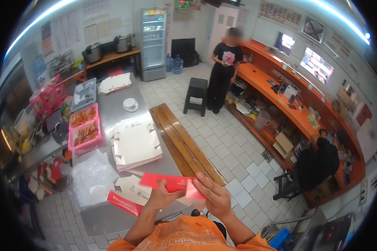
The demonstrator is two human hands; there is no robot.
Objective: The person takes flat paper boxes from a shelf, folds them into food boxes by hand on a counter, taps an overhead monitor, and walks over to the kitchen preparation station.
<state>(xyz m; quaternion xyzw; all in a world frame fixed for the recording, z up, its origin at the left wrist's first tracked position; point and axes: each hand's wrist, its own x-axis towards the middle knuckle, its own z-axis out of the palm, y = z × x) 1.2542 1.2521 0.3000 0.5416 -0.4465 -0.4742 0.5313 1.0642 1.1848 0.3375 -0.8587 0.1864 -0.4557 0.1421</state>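
Observation:
Both my hands hold a red cardboard box (155,180) in front of my chest, above the near end of the metal table. My left hand (163,196) grips its lower edge, thumb against the card. The fingers of my right hand (215,196) wrap over a folded flap at the right end. Just below, another carton with a red printed side (125,203) and a pale inner face lies on the table. A stack of flat white cartons (136,144) sits beyond my hands. Left of it rests a clear plastic bag (90,180).
Pink trays (99,140) of orange packets and a grey tray (83,93) line the metal table (140,98). A wooden bench (178,142) runs alongside its right edge. One person (226,71) stands near a black stool (196,94); another person (322,161) sits by the orange counter (276,94).

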